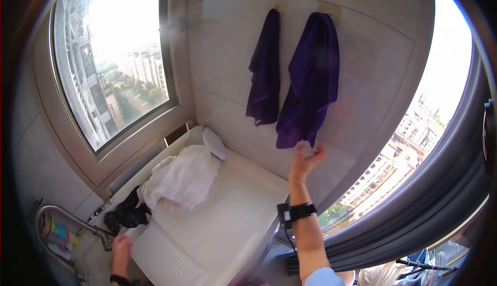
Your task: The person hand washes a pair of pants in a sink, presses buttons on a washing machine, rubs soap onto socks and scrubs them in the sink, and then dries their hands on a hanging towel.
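My right hand (306, 162) is raised at the bottom edge of a purple towel (313, 73) that hangs on the wall. Its fingers are apart, and the fingertips reach the towel's lower hem; whether they touch it I cannot tell. A narrower purple towel (265, 73) hangs just to the left. Low on the left, my left hand (121, 252) is beside the faucet (103, 238) at the sink's edge. Its fingers are blurred and partly hidden, so their pose does not show.
A white laundry sink (233, 218) with a ribbed washboard (165, 255) fills the middle. White cloth (184, 177) and black cloth (127, 213) lie along its back-left side. A window (116, 63) is at left; a dark grey curtain (414, 198) and hanging clothes (383, 274) are at right.
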`<state>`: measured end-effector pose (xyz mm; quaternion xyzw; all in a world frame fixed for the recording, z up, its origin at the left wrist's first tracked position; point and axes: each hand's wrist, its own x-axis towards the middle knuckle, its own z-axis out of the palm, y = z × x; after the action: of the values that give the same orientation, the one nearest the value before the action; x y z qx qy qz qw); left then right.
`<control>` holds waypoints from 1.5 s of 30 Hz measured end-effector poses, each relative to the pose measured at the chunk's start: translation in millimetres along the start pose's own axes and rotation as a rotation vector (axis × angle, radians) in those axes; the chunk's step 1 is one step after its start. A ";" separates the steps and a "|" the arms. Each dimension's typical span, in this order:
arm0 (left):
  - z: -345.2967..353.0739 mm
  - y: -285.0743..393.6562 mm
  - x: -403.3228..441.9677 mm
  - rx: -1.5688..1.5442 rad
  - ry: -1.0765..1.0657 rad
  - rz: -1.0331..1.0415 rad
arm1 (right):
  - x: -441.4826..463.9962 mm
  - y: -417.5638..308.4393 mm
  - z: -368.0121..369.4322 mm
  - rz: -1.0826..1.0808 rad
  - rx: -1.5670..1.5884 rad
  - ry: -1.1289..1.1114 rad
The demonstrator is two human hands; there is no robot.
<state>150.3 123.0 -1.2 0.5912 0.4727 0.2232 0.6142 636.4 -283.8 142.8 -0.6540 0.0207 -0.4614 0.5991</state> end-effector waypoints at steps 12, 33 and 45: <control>319.9 308.4 -47.5 -0.375 -0.373 0.209 | 27.3 -94.4 -61.3 0.018 0.678 -0.675; 468.7 481.3 -179.9 0.120 0.077 1.107 | 5.9 -144.6 -19.9 0.599 1.097 -1.218; 489.8 448.3 -176.8 -0.022 0.138 1.402 | 9.0 -135.2 -15.8 0.928 1.088 -1.174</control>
<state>611.3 -186.4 403.5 0.7346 0.0157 0.6083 0.3001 560.5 -263.1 254.3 -0.3378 -0.2459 0.2840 0.8630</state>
